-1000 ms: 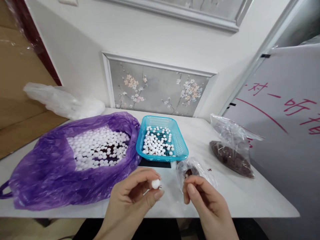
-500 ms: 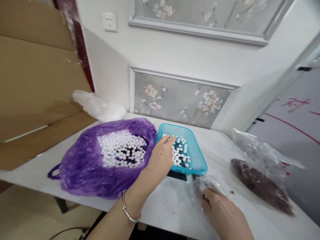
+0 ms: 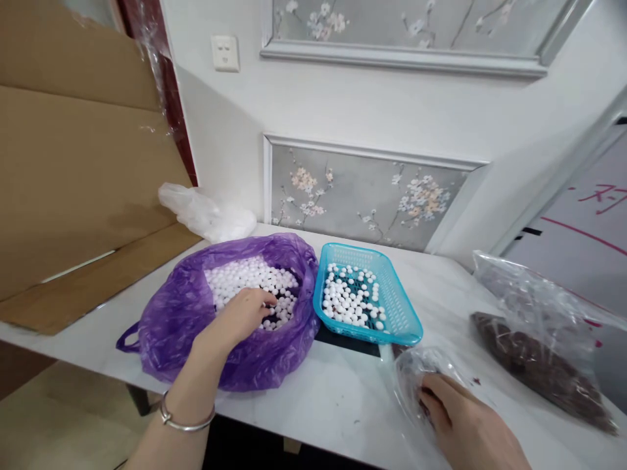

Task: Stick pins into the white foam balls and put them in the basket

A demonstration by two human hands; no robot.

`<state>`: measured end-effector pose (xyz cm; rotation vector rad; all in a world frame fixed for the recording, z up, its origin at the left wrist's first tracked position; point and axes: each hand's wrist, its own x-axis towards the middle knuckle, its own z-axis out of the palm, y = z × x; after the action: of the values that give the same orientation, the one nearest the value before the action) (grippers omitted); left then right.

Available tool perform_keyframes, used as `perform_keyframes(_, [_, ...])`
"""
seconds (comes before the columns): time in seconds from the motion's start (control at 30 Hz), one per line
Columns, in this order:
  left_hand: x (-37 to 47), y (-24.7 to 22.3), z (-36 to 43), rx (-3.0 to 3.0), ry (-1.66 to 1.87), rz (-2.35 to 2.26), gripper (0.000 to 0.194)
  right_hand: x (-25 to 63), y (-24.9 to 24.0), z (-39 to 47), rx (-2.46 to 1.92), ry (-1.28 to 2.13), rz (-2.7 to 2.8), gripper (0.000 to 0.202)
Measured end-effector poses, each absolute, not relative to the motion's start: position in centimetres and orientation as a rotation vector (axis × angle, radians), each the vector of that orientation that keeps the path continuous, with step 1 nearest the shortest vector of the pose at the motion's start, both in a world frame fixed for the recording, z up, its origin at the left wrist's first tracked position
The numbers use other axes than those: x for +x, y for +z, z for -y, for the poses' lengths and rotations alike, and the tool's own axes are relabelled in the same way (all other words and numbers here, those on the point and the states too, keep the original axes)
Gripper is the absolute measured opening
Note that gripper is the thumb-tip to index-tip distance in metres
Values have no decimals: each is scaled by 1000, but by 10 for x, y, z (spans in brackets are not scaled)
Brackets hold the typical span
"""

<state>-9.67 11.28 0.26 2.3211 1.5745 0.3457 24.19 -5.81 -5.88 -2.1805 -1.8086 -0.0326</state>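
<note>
My left hand (image 3: pixel 243 314), with a silver bangle at the wrist, reaches into a purple plastic bag (image 3: pixel 171 326) of small white balls (image 3: pixel 240 274). Its fingers are bent but apart over the balls, and I see nothing held between them. Part of the fingertips is hidden. To the right stands a blue perforated basket (image 3: pixel 399 307) with white balls spread over its bottom. At the lower right, my right hand (image 3: pixel 458 411) has its curled fingers on a clear plastic bag (image 3: pixel 409 375); what lies under them is hidden.
A clear bag of dark brown material (image 3: pixel 539 365) lies at the right. Behind the purple bag sits a whitish plastic bag (image 3: pixel 210 215). A large cardboard sheet (image 3: pixel 88 176) leans at the left. A dark flat piece (image 3: pixel 347 341) shows under the basket, on the white table (image 3: pixel 337 405).
My left hand has moved left, from the blue basket to the balls in the purple bag. My right hand stays at the clear bag. The view has shifted slightly.
</note>
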Motion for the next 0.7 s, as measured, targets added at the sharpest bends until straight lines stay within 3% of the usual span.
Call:
perform_keyframes(0.17, [-83,-13,-110,2338,313,-1585,32,254,-59,64,-2199,2,1719,30])
perform_keyframes(0.33, [-80,-11,-111,2356,379,-1607,26,259,-53,71,-2137,71,1729,27])
perform_keyframes(0.43, [-79,-1,-109,2318,542,-1632,15,254,-43,74,-2042,-23,1670,28])
perform_keyframes(0.53, [-72,13,-99,2219,791,-1618,20,246,-29,75,-2017,-95,1532,35])
perform_keyframes(0.63, [-55,22,-73,1974,1024,-1465,26,241,-19,75,-2014,43,1477,33])
perform_keyframes(0.7, [-40,24,-50,1365,1093,-1086,24,240,-17,77,-2018,120,1410,30])
